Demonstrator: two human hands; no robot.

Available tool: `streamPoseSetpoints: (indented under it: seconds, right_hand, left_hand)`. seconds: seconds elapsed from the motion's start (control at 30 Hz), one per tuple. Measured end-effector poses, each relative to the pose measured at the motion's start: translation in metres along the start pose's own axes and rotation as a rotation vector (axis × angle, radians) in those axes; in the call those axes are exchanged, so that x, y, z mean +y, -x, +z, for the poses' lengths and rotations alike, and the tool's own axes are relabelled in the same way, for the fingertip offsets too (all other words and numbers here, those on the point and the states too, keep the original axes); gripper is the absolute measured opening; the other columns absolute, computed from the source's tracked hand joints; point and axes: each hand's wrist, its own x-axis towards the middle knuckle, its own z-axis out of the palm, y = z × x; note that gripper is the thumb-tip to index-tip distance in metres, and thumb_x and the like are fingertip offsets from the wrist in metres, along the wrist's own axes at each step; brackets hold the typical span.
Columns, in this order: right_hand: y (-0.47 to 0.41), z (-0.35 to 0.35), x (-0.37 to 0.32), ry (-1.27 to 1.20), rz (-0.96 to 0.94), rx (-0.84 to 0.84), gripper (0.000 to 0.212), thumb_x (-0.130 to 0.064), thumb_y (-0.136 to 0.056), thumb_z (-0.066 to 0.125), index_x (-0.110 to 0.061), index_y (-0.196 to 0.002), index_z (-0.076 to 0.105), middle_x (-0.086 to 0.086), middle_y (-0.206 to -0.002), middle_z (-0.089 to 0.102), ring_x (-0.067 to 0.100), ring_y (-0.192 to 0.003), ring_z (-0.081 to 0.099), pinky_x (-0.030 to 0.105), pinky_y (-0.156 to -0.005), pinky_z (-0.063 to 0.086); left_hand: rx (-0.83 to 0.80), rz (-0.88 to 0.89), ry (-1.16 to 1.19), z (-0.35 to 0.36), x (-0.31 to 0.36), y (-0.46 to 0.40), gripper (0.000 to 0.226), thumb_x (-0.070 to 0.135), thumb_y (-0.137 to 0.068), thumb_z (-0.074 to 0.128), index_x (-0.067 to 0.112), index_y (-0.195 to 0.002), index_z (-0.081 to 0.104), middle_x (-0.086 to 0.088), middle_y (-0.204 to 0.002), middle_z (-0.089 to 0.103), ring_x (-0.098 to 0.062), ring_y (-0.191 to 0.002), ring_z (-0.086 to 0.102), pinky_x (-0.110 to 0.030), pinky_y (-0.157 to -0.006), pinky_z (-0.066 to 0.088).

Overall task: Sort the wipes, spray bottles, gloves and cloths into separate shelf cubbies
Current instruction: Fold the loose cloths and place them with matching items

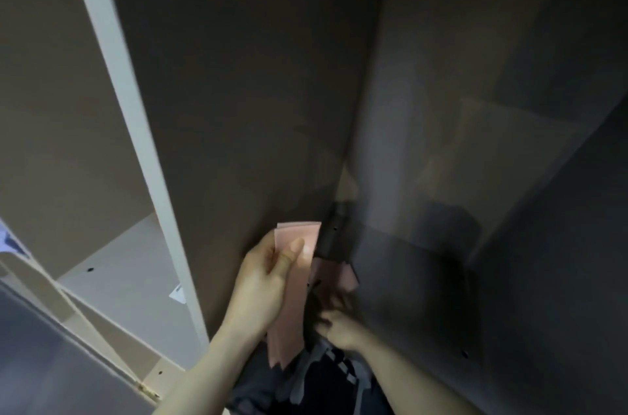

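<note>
Fig. — Dim shelf cubby, seen from above. My left hand (pixel 263 282), lower centre of frame, pinches a folded pink cloth (pixel 295 282): thumb pressed flat on its front face, other fingers curled behind it. The cloth stands upright as a long strip, top edge near centre frame, lower end hanging past my wrist toward bottom centre. My right hand (pixel 339 324), just right of the left & a little lower, is blurred & in shadow; fingers look curled near a second pink piece (pixel 334 273) beside the strip, but I cannot tell whether they actually grip it. Both hands sit at the mouth of the dark cubby (pixel 424 278), whose back corner runs down centre frame to meet the pink pieces. A white upright panel (pixel 136 142) crosses the left of frame diagonally, w/ a lighter neighbouring cubby (pixel 115 265) at lower left holding a small white label (pixel 178 294). Dark patterned fabric (pixel 319 377) shows at bottom centre, betw. my forearms.
</note>
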Motion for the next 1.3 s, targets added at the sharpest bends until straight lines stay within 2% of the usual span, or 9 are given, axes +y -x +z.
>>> streamPoseSetpoints:
  seconds: [0.2, 0.33, 0.43, 0.53, 0.63, 0.87, 1.0, 1.1, 1.3]
  right_hand:
    - [-0.01, 0.009, 0.012, 0.137, -0.031, 0.22, 0.07, -0.055, -0.085, 0.009, -0.027, -0.148, 0.023, -0.006, -0.158, 0.015, 0.018, -0.146, 0.007, 0.042, -0.117, 0.011]
    - [0.008, -0.031, 0.011, -0.722, -0.135, 0.697, 0.032, -0.016, -0.092, 0.055, -0.005, -0.121, 0.06, 0.014, -0.127, 0.059, 0.013, -0.106, 0.057, 0.012, -0.092, 0.041]
    - [0.021, -0.073, 0.027, -1.214, -0.011, 0.962, 0.024, 0.015, -0.079, 0.061, 0.009, -0.101, 0.068, 0.011, -0.091, 0.07, -0.004, -0.07, 0.064, 0.019, -0.078, 0.051]
    - [0.039, -0.116, 0.035, -1.279, 0.021, 1.121, 0.035, 0.016, -0.074, 0.064, -0.017, -0.072, 0.076, -0.014, -0.064, 0.069, -0.011, -0.061, 0.061, 0.028, -0.079, 0.05]
    - [0.079, -0.16, 0.018, -1.211, -0.054, 1.224, 0.019, 0.015, -0.077, 0.063, 0.004, -0.092, 0.067, -0.01, -0.082, 0.062, -0.018, -0.064, 0.057, 0.006, -0.068, 0.045]
    - [0.161, -0.205, -0.018, -0.926, -0.327, 1.116, 0.03, 0.014, -0.081, 0.059, -0.012, -0.095, 0.062, -0.015, -0.065, 0.065, -0.011, -0.063, 0.056, 0.003, -0.067, 0.039]
    - [0.201, -0.204, -0.046, -1.001, -0.361, 1.048, 0.037, 0.005, -0.083, 0.063, -0.03, -0.092, 0.063, -0.013, -0.065, 0.068, -0.005, -0.063, 0.058, 0.016, -0.064, 0.047]
    - [0.225, -0.197, -0.068, -1.162, -0.393, 0.946, 0.035, 0.006, -0.084, 0.06, -0.027, -0.095, 0.063, -0.006, -0.071, 0.069, 0.0, -0.061, 0.062, 0.018, -0.054, 0.053]
    - [0.253, -0.183, -0.093, -1.218, -0.434, 0.82, 0.03, 0.003, -0.083, 0.062, -0.022, -0.098, 0.066, -0.001, -0.078, 0.075, 0.012, -0.073, 0.071, 0.026, -0.062, 0.059]
  left_hand:
    - [0.009, -0.025, 0.009, 0.003, 0.005, -0.003, 0.013, 0.017, -0.092, 0.056, 0.017, -0.091, 0.068, 0.009, -0.082, 0.074, -0.003, -0.077, 0.067, -0.017, -0.071, 0.049]
    - [0.02, -0.038, 0.041, 0.005, 0.008, -0.006, 0.012, 0.015, -0.089, 0.06, 0.016, -0.089, 0.072, 0.004, -0.081, 0.075, -0.007, -0.077, 0.067, -0.027, -0.074, 0.051]
    - [0.053, -0.044, 0.086, 0.011, 0.011, -0.006, 0.01, 0.013, -0.087, 0.063, 0.015, -0.084, 0.072, 0.006, -0.075, 0.073, -0.004, -0.071, 0.064, -0.023, -0.07, 0.049]
    - [0.082, -0.047, 0.157, 0.014, 0.018, -0.005, 0.011, 0.016, -0.091, 0.058, 0.014, -0.092, 0.069, 0.0, -0.08, 0.072, -0.012, -0.075, 0.065, -0.026, -0.072, 0.051]
    - [0.087, -0.024, 0.192, 0.015, 0.029, -0.006, 0.015, 0.02, -0.095, 0.052, 0.016, -0.091, 0.066, 0.001, -0.077, 0.07, -0.012, -0.071, 0.064, -0.027, -0.069, 0.051]
    - [-0.053, 0.08, 0.169, 0.016, 0.048, -0.003, 0.019, 0.019, -0.094, 0.054, 0.014, -0.079, 0.063, 0.008, -0.063, 0.059, -0.007, -0.06, 0.05, -0.021, -0.057, 0.041]
    - [-0.175, 0.052, 0.204, 0.024, 0.061, 0.005, 0.015, 0.02, -0.09, 0.06, 0.016, -0.079, 0.069, 0.007, -0.071, 0.069, -0.004, -0.069, 0.061, -0.019, -0.066, 0.047]
    - [-0.241, 0.019, 0.27, 0.031, 0.07, 0.011, 0.015, 0.02, -0.087, 0.064, 0.01, -0.091, 0.074, -0.01, -0.096, 0.073, -0.017, -0.088, 0.066, -0.035, -0.086, 0.049]
    - [-0.269, -0.042, 0.387, 0.029, 0.079, 0.021, 0.021, 0.022, -0.085, 0.066, 0.003, -0.091, 0.072, -0.019, -0.091, 0.072, -0.023, -0.083, 0.064, -0.036, -0.08, 0.049]
